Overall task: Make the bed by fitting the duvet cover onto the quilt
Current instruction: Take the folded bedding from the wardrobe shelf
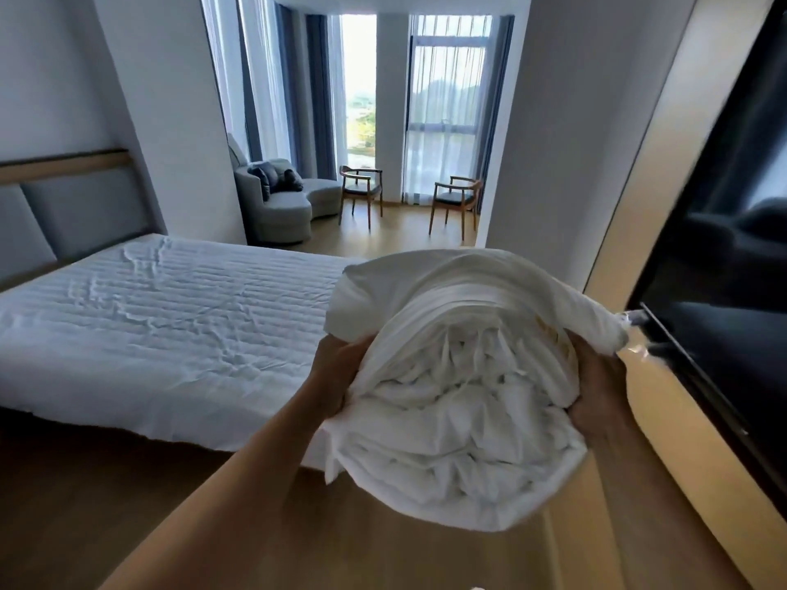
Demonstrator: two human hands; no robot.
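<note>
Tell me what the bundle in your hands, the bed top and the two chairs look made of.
Bundle: soft white woven cloth, likely cotton, matte, finely creased; both hands grip it.
Bed top: white fabric, seemingly quilted in ridged stripes, wrinkled.
Chairs: wood frames by the brown grain colour, smooth; dark seat pads, material unclear.

Setting: a hotel-style bedroom, tidy and sparsely furnished.
Bed (162, 317): stripped to a white fitted sheet, backed by a grey padded headboard (64, 215) with a wood trim.
Beyond the bed: a lounge alcove with a curved grey sofa (281, 202) and two matching wooden armchairs (360, 189) on pale wood flooring.
Behind the sofa: floor-to-ceiling windows (447, 112) hung with sheer and blue-grey curtains.
Opposite the bed: a dark wall-mounted television (719, 266) on a wood-panelled wall.
</note>
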